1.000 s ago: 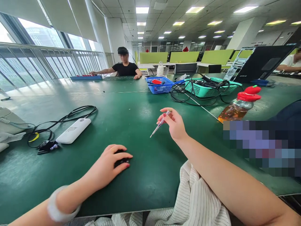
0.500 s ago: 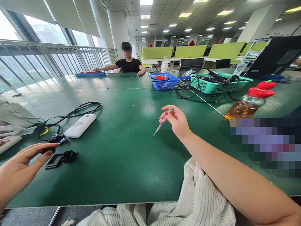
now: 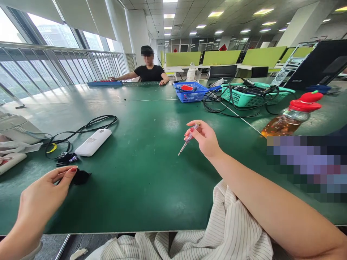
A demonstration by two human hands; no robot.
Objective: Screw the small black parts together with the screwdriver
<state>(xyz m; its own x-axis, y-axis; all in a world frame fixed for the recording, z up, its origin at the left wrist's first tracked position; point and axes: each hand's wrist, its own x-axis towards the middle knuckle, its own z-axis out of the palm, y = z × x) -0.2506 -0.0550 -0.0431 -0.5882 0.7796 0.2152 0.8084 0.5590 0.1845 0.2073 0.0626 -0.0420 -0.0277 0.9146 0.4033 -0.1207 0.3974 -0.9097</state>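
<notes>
My right hand holds a small screwdriver with a clear handle, its tip slanting down to the left above the green table. My left hand is at the left, thumb and forefinger pinched at the near edge of a black plastic part. The hand covers some of that part, and the black frame beside it is hidden. Just beyond the fingers lie a small dark item with shiny purplish beads and a white power bank.
A black cable loops behind the power bank. White bags lie far left. Blue and green baskets with cables stand farther back, a red-lidded bottle at right. A person sits across the table.
My left hand has moved right and turned, its fingertips coming together at the black part and covering the black frame. My right hand with the screwdriver has stayed nearly still.
</notes>
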